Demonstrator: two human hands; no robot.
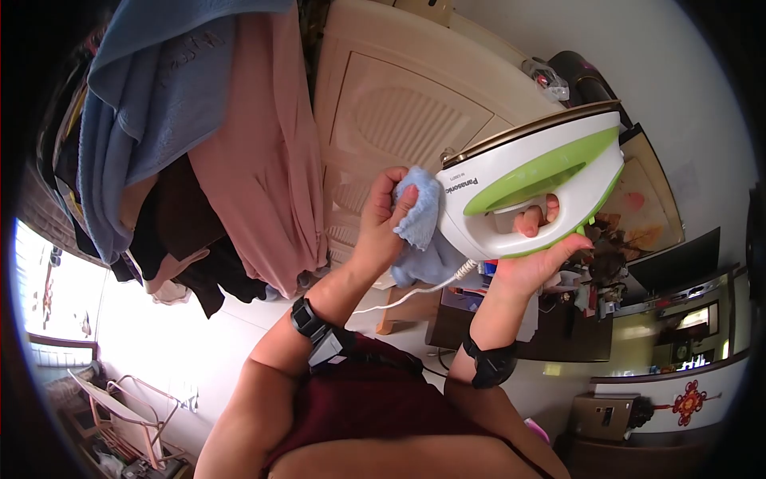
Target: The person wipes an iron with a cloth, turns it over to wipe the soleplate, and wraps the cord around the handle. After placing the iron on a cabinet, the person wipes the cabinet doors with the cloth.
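In the head view my right hand [533,254] is wrapped round the handle of a white and green Panasonic steam iron [523,180]. The iron is raised, its soleplate turned upward and away from me. A white cord [415,295] runs from its heel end down to the left. My left hand [388,209] pinches a fuzzy light-blue cloth [420,209] right beside the iron's end. More of the blue cloth hangs below, partly hidden behind the iron and the cord.
At the left hang a blue towel [148,120], a pink garment [259,160] and darker clothes [187,211]. A cream cabinet [407,88] stands ahead. To the right is a cluttered dark desk [570,335] with a screen [674,267]. A folding chair [124,407] stands lower left.
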